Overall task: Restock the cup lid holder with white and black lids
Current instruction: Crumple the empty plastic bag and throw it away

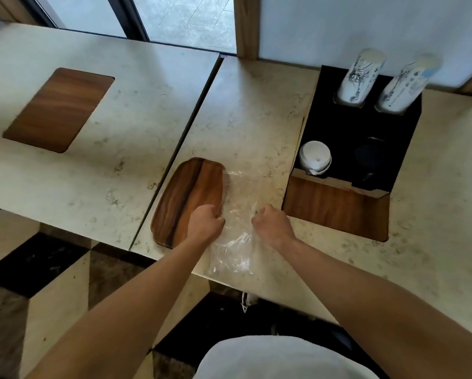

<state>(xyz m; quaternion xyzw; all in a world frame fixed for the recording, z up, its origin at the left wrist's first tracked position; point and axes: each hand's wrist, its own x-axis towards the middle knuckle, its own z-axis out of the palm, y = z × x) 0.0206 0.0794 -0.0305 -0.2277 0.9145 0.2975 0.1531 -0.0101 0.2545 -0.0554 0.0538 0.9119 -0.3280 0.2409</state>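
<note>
Both hands fisted: left hand [206, 220] and right hand [271, 225] gripping clear plastic bag [235, 242] at counter's [256, 110] front edge, probably pulling it open; white lids [314, 155] already sitting in holder [366, 127].

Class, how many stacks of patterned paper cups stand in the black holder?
2: one stack of cups at the holder's far left, the other at its far right. No others show.

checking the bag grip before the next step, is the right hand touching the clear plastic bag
Touching: the head view shows the right hand with fingers curled on the clear plastic bag, which bunches up at its knuckles.
</note>
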